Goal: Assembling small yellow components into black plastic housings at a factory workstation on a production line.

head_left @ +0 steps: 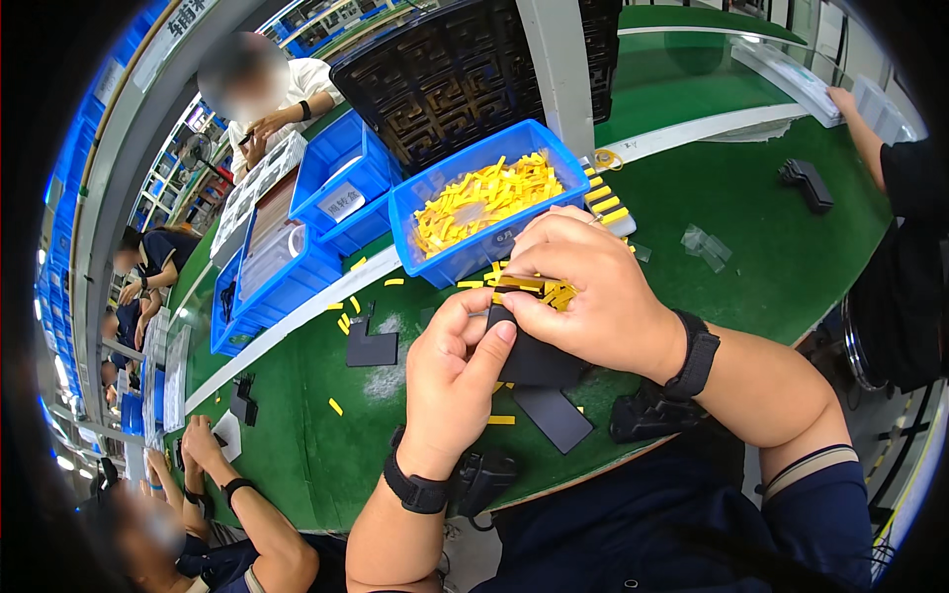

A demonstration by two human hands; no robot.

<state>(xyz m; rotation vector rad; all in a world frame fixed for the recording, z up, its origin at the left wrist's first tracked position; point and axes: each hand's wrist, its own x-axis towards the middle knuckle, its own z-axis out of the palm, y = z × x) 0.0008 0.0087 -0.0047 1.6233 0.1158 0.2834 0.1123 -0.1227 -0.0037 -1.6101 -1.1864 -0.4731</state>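
In the middle of the bench my left hand [450, 371] is closed on the edge of a flat black piece [534, 351], its thumb lying on the near face. My right hand [598, 296] meets it from the other side, fingers curled in a pinch at the piece's upper edge. Several small yellow strips [560, 295] stick out from between those right fingers. What the fingertips touch is partly hidden. Below the hands lies another flat black part [554, 417], and to their left an L-shaped black part [373, 346].
Beyond my hands stands a blue bin [400, 232] heaped with yellow strips. Loose strips [336, 406] lie about the green bench [306, 465]. More blue bins [341, 163] stand at the upper left. Clear plastic scraps [705, 247] lie to the right. Co-workers' hands [203, 445] work at the left.
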